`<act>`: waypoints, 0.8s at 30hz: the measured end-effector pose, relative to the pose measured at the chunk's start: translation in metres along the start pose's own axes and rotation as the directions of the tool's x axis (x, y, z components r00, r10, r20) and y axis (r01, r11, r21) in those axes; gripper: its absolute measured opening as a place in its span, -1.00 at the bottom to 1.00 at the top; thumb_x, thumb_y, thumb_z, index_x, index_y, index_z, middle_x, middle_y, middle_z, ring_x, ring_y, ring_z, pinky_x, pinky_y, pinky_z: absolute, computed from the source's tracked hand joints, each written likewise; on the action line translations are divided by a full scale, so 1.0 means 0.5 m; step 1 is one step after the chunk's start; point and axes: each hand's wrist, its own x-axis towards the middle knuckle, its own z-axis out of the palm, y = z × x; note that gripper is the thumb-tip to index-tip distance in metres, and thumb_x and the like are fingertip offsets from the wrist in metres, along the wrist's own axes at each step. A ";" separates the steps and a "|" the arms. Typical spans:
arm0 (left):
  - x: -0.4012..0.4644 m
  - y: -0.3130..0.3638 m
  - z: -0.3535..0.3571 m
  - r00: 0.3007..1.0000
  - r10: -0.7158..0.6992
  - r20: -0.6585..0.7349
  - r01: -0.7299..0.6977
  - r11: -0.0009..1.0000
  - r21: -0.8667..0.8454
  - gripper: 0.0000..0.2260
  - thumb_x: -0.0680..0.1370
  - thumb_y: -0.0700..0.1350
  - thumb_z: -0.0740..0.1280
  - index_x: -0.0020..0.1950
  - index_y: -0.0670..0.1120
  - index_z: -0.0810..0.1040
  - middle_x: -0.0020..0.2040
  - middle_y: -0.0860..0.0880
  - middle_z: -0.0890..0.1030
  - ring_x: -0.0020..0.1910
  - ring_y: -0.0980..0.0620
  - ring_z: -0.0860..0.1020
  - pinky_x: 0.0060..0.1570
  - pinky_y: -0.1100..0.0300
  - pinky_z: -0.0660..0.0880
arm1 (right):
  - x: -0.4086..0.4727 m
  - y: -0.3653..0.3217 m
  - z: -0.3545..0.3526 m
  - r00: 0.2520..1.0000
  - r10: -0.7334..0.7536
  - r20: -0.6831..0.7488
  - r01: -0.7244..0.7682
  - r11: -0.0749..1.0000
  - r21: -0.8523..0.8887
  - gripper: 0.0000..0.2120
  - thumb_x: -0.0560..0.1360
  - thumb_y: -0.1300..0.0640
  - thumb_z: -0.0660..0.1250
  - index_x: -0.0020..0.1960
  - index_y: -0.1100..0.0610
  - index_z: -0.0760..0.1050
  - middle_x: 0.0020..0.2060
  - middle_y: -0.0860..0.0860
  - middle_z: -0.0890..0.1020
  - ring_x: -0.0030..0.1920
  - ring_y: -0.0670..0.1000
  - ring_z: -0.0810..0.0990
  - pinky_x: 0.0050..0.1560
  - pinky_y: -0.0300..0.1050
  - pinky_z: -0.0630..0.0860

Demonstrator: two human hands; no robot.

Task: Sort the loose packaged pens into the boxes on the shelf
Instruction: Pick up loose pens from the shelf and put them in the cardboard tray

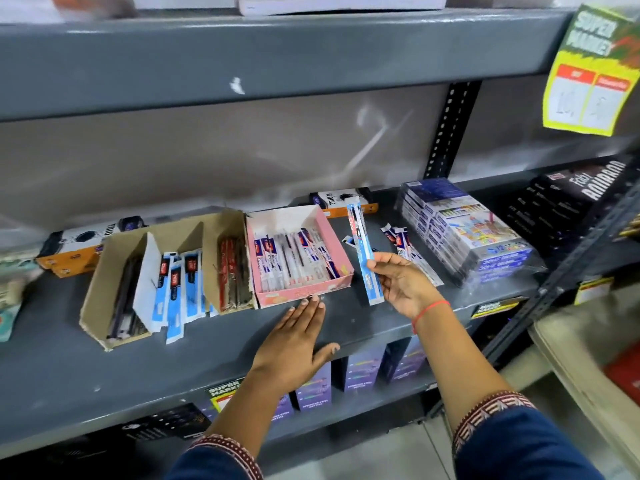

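Note:
My right hand [401,284] grips a long blue-and-white packaged pen [362,244], held upright just right of the pink box [337,251]. That pink box holds several white packaged pens. My left hand [298,344] lies flat and open on the grey shelf [104,375], fingertips touching the pink box's front edge. To the left stands a brown cardboard box [100,292] with dividers, holding dark pens, blue-packaged pens [180,285] and red-packaged pens [230,268]. A few loose packaged pens [403,242] lie on the shelf behind my right hand.
Wrapped stacks of colour-pen packs [467,230] sit right of the loose pens. Orange-and-white boxes [74,251] stand at the back left and behind the pink box. Black boxes [561,206] fill the far right. A yellow price sign [592,74] hangs from the upper shelf.

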 end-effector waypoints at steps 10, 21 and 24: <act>-0.140 -0.095 -0.012 0.984 -0.164 -0.068 0.161 0.986 -0.042 -0.38 0.59 0.23 -0.03 0.51 -0.10 -0.09 0.54 -0.06 -0.03 0.50 0.05 -0.07 0.33 0.28 -0.32 | -0.029 0.043 0.297 0.954 0.060 0.294 0.053 0.931 -0.361 -0.71 0.42 0.47 0.29 -0.22 0.08 0.48 -0.42 0.02 0.60 -0.46 -0.08 0.58 -0.36 -0.29 0.51; -0.309 -0.211 -0.059 0.897 -0.432 -0.089 0.423 0.900 -0.105 -0.28 0.59 0.22 -0.18 0.19 -0.28 0.54 0.16 -0.22 0.60 0.11 -0.16 0.58 -0.06 -0.15 0.53 | -0.040 0.180 0.536 0.945 -0.152 0.288 0.326 0.472 -0.819 -0.75 0.45 0.39 0.21 0.03 0.40 0.60 -0.09 0.27 0.65 -0.04 0.16 0.63 0.03 -0.08 0.56; -0.323 -0.226 -0.054 0.885 -0.456 -0.097 0.446 0.888 -0.110 -0.28 0.58 0.24 -0.15 0.22 -0.30 0.50 0.21 -0.24 0.55 0.16 -0.21 0.54 0.03 -0.19 0.49 | -0.036 0.196 0.570 0.949 -0.172 0.265 0.309 0.323 -0.895 -0.73 0.49 0.35 0.15 0.06 0.40 0.58 0.05 0.33 0.64 0.12 0.24 0.61 0.09 -0.01 0.53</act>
